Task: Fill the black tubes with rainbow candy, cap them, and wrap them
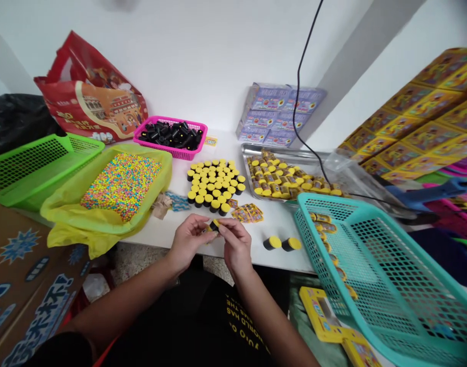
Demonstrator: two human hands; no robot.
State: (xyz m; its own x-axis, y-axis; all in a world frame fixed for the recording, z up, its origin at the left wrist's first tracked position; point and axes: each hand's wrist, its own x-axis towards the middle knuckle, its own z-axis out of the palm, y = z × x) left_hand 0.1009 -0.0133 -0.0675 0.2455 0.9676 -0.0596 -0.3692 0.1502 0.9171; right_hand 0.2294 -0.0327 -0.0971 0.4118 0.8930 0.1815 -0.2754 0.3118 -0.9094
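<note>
The left hand and the right hand are curled inward, their fingertips meeting on a small black tube with a yellow cap, which they pinch between them just over the front edge of the white table. Just right of the hands, two matching capped tubes lie on the table near its front edge. Beyond the fingertips, small yellow printed labels are scattered on the table, and behind them stands a tight cluster of black tubes with yellow caps. At the right front corner of the table, a teal plastic basket sits tilted, with labelled tubes along its inside, and yellow printed cards show beneath it. To the left, a lime-green plastic sheet lines a tray heaped with pastel candy beads, beside a green plastic basket. Farther back, a pink basket holds uncapped black tubes, and a steel tray carries rows of wrapped yellow-capped tubes. Blue printed packs stand at the table's back edge, near a red printed bag, while yellow printed boxes are stacked at the far right.
</note>
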